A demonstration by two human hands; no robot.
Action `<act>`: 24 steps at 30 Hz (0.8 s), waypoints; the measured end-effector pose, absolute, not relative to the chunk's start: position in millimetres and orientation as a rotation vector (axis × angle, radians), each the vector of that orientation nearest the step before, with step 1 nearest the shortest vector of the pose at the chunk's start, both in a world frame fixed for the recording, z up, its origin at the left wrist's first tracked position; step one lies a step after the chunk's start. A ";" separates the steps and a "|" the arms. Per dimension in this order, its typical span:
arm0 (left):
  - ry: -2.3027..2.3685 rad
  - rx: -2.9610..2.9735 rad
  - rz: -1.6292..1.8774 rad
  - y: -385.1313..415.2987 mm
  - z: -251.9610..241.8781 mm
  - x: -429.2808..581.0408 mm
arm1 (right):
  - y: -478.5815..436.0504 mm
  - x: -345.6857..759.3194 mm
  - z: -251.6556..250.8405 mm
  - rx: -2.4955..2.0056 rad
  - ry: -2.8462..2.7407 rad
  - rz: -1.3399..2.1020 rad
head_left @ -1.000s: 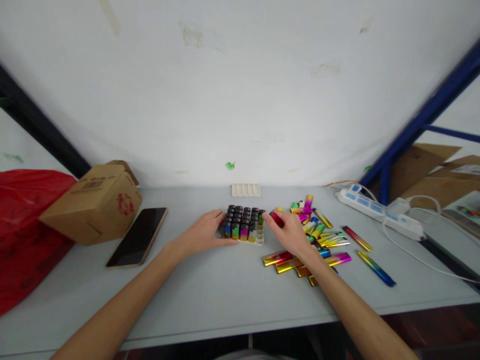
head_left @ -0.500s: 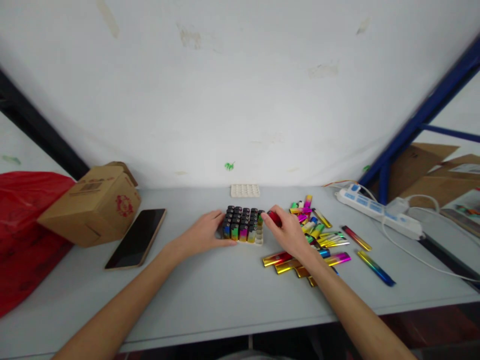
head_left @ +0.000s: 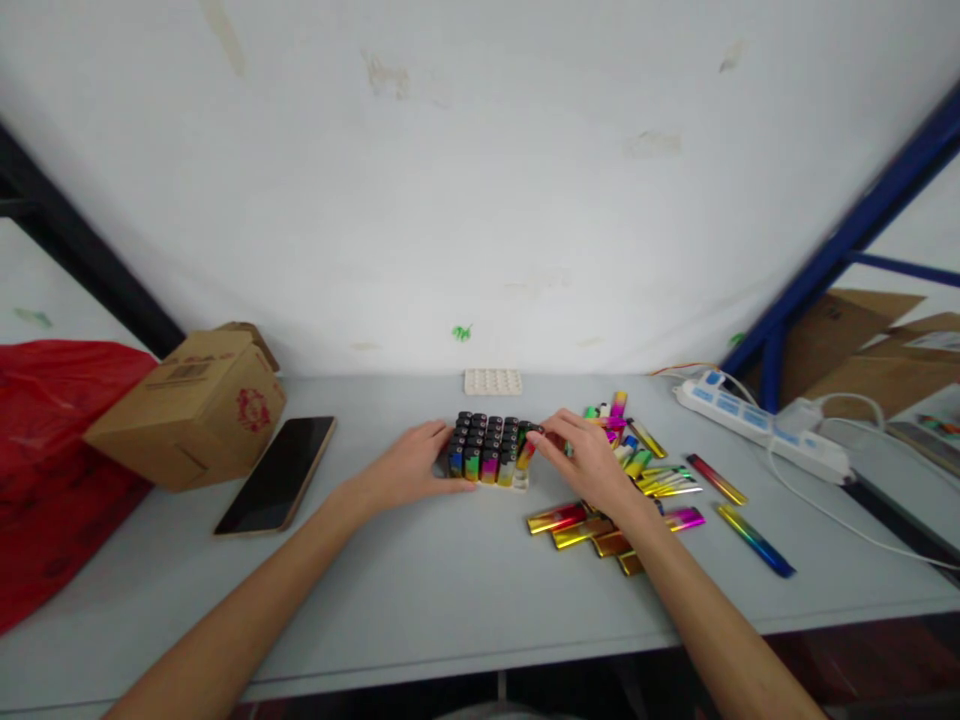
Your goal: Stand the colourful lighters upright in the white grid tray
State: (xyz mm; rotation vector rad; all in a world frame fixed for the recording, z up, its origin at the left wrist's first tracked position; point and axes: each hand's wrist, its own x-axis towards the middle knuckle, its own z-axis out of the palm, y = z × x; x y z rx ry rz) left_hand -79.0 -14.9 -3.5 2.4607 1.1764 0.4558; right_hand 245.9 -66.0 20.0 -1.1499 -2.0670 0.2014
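A white tray (head_left: 520, 487) holds several rows of upright lighters (head_left: 484, 445) with black tops and shiny coloured bodies. My left hand (head_left: 411, 462) grips the tray's left side, its thumb along the front edge and fingers behind. Between the thumb and fingers of my right hand (head_left: 581, 455) is a red and yellow lighter (head_left: 527, 452), slightly tilted at the right-hand column of the tray. Beside and beneath my right wrist lies a loose pile of metallic lighters (head_left: 645, 470), and a few more lie in front of it (head_left: 577, 530).
Against the wall is a second white tray (head_left: 493, 382). On the left are a phone (head_left: 277, 475), a cardboard box (head_left: 191, 405) and a red plastic bag (head_left: 56, 470). A white power strip (head_left: 761, 425) with cables runs along the right, near two separate lighters (head_left: 754, 540).
My right hand has brought the red lighter down into the right column, from above the tray's back right corner. My left hand stays at the tray's left side.
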 end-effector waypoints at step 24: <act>1.184 2.479 0.442 -13.7 -3.5 -79.0 | -57.2 272.1 20.2 -1.527 -2.169 0.189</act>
